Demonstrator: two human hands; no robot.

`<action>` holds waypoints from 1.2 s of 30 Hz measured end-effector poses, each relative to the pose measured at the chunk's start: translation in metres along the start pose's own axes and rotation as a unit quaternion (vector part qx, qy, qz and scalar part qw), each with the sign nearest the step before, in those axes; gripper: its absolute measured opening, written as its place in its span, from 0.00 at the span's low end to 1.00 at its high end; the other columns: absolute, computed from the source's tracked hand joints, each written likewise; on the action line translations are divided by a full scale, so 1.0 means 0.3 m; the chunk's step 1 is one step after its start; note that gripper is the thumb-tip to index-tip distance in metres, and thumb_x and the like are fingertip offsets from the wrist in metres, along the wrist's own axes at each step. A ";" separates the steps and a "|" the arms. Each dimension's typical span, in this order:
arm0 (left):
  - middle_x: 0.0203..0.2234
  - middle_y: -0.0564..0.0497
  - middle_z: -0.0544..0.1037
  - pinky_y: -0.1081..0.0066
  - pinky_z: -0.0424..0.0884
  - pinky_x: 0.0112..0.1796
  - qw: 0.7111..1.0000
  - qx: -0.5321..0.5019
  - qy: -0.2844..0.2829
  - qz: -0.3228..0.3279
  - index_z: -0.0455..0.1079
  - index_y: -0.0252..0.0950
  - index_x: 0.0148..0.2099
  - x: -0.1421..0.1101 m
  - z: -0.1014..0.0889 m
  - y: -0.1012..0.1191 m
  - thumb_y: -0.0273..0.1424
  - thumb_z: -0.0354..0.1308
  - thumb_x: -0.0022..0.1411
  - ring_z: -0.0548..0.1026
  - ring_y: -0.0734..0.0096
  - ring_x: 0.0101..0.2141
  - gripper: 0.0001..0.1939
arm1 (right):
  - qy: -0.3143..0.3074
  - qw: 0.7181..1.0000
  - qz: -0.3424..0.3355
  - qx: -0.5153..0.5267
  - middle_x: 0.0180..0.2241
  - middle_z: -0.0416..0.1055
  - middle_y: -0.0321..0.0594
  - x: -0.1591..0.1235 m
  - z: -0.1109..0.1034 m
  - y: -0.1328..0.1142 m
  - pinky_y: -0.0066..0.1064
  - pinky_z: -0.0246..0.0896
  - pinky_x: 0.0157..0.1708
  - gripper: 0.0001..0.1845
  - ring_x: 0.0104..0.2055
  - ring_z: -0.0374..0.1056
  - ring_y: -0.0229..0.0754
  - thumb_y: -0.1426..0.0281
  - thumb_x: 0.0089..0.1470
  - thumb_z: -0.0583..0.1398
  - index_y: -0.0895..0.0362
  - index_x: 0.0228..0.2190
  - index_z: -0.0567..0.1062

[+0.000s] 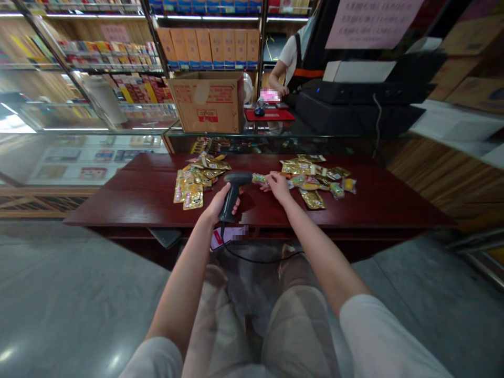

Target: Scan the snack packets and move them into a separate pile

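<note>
A black handheld barcode scanner [232, 195] is upright over the desk, its grip wrapped by my left hand [219, 203]. Its head points right, toward a small clear-and-green snack packet [259, 179] pinched in my right hand [279, 187]. Behind the scanner's left side lies a pile of gold snack packets [193, 188]. To the right of my right hand spreads a second pile of gold packets [314, 198], mixed with small clear packets [337, 189]. The scanner's cable [252, 260] hangs below the desk edge and runs right across my lap.
The dark red desk [129, 194] has a phone [226, 237] at its front edge. Behind stand a glass counter [94, 157], a cardboard box [208, 102] and black register equipment [354, 105]. A co-worker's arm [279, 73] reaches near a mouse [259, 111].
</note>
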State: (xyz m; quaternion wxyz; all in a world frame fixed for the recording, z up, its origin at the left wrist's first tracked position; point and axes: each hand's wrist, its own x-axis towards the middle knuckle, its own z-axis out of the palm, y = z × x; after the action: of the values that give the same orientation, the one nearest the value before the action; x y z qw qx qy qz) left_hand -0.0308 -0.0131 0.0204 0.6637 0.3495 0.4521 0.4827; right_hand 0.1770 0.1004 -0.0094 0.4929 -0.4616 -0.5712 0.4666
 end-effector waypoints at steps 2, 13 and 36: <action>0.18 0.50 0.74 0.76 0.64 0.15 1.000 0.011 0.000 -0.014 0.71 0.31 0.39 0.003 0.006 0.006 0.51 0.46 0.74 0.68 0.74 0.14 0.27 | 0.002 1.000 0.003 0.004 0.23 0.73 0.35 -0.004 -0.002 -0.006 0.28 0.72 0.22 0.15 0.24 0.77 0.42 0.58 0.58 0.63 0.54 0.28 0.70; 0.19 0.50 0.74 0.75 0.70 0.17 0.998 0.017 0.045 -0.036 0.71 0.32 0.38 0.011 0.029 0.020 0.49 0.53 0.72 0.70 0.74 0.15 0.23 | 0.016 0.999 0.013 -0.032 0.21 0.72 0.34 -0.006 -0.007 -0.005 0.31 0.73 0.28 0.10 0.24 0.75 0.41 0.67 0.62 0.58 0.54 0.28 0.70; 0.19 0.53 0.72 0.75 0.64 0.15 0.997 0.001 0.066 0.045 0.70 0.33 0.38 -0.084 -0.197 0.107 0.57 0.51 0.70 0.68 0.76 0.15 0.29 | 0.178 0.835 -0.121 -0.507 0.56 0.69 0.55 -0.044 -0.114 -0.018 0.62 0.51 0.59 0.13 0.61 0.58 0.63 0.69 0.61 0.57 0.58 0.37 0.82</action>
State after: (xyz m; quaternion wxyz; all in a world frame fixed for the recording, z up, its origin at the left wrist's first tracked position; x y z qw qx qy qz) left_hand -0.0997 -0.0261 0.0355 0.6094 0.3381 0.4792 0.5336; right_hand 0.2118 0.0893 -0.0033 0.3352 -0.6492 -0.6815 -0.0421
